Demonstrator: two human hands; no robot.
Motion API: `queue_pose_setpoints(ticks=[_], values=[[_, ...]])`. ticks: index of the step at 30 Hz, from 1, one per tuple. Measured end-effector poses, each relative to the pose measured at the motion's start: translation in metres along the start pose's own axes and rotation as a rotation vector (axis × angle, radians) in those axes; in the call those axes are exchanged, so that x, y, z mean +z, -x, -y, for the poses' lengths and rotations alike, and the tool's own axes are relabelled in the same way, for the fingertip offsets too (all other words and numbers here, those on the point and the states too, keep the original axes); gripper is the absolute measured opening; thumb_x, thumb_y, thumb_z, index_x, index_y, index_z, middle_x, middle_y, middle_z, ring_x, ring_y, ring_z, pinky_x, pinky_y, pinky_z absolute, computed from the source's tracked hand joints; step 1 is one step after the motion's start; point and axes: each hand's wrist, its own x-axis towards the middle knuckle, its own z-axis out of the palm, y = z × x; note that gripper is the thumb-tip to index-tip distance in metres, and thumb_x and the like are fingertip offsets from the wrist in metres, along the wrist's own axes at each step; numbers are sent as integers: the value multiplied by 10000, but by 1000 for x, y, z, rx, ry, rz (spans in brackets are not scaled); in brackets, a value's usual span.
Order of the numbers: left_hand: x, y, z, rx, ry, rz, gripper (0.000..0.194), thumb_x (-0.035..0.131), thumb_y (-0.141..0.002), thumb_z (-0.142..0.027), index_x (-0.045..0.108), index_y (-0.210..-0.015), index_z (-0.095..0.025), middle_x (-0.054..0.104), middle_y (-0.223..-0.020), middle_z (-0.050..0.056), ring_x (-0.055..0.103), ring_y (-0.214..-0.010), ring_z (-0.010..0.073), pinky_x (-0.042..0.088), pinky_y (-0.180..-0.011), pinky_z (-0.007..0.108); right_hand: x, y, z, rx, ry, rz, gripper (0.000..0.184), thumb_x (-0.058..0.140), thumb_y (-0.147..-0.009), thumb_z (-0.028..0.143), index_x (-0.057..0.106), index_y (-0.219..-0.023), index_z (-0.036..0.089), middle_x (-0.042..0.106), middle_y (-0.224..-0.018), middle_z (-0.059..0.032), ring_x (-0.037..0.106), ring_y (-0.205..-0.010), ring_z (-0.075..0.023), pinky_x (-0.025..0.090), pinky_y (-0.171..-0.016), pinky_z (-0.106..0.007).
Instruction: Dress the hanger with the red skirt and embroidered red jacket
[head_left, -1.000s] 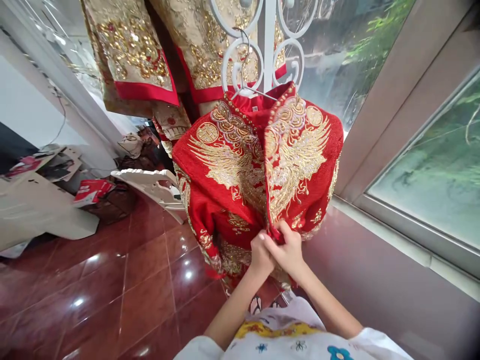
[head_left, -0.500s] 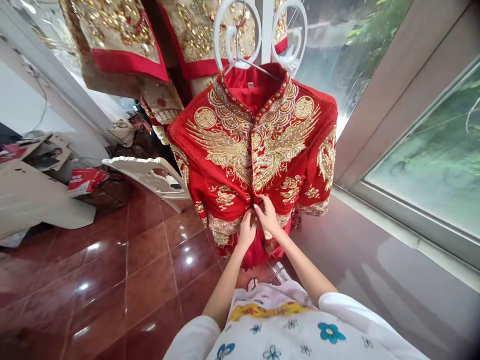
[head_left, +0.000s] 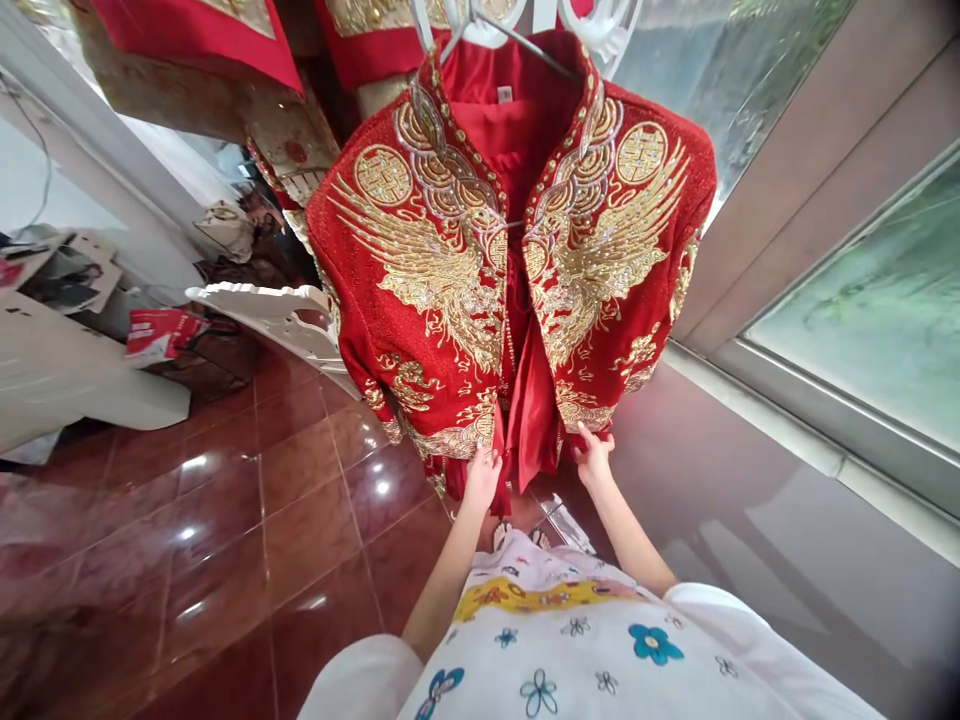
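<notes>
A red jacket (head_left: 390, 330) with gold bird embroidery and a beaded stand collar hangs in front of me on a metal hanger (head_left: 517, 38). Its front edges are parted below the chest, and red satin lining shows between them. My left hand (head_left: 482, 478) pinches the bottom hem of the left front panel. The right front panel's hem is gripped by my right hand (head_left: 594, 458), thumb and fingers closed on the cloth. Near the collar, the two edges still come close together at a thin fastening.
White scrollwork (head_left: 607, 30) stands behind the hanger, with more gold-and-red garments (head_left: 202, 40) at upper left. A white carved chair (head_left: 277, 320) is left of the jacket. Aluminium-framed glass (head_left: 862, 330) runs along the right. Glossy red tiles (head_left: 300, 520) cover the floor.
My hands have moved from together at the lower front closure to apart at the hem. The jacket's front has opened, and the jacket appears closer.
</notes>
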Motion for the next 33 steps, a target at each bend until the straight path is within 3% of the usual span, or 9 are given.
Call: queue_pose_setpoints(ticks=[7,13,16,19,21,25,33], values=[[4,18,-9,-35,29,48,124,665,-680,-84,562,-717,-141,545,-656,-48,469,-511,9,369,-486,125,-22,13,17,204,-31,192,330,776,-513,282,536,-720,191,636,-675,25,588,-599,-117,475,-534,-236],[25,40,-15,-166,-62,147,135,651,-619,-47,539,-631,-121,537,-606,-29,434,-469,18,339,-435,142,-1,55,25,323,37,443,272,762,-534,201,628,-768,163,661,-675,-9,564,-525,-111,447,-467,-221],[37,53,-16,-188,-99,207,163,669,-594,-61,520,-601,-127,532,-590,-23,443,-477,35,337,-439,163,15,66,33,252,148,527,302,738,-569,205,667,-858,153,706,-802,-52,648,-701,-179,524,-638,-291],[45,63,-17,-152,-100,245,227,716,-569,-95,498,-599,-147,504,-571,-46,451,-494,44,348,-469,176,28,71,35,118,196,512,392,754,-577,210,673,-957,156,707,-954,-64,649,-910,-213,485,-883,-360],[47,67,-18,-123,-96,245,245,751,-574,-157,516,-643,-158,515,-593,-51,472,-521,52,369,-503,185,34,73,33,82,180,450,471,781,-547,197,662,-1001,160,690,-1037,-67,635,-969,-216,449,-947,-378],[47,68,-17,-93,-103,203,260,766,-609,-269,561,-738,-176,551,-641,-45,517,-578,77,408,-563,214,41,76,28,97,101,372,497,792,-527,198,653,-1002,153,684,-1058,-75,635,-975,-222,440,-962,-393],[55,63,-7,-95,-118,64,123,683,-687,-105,610,-762,-170,605,-716,-16,555,-669,91,431,-658,221,44,74,35,200,43,424,482,805,-520,165,659,-980,173,701,-989,-52,646,-932,-185,476,-901,-322]])
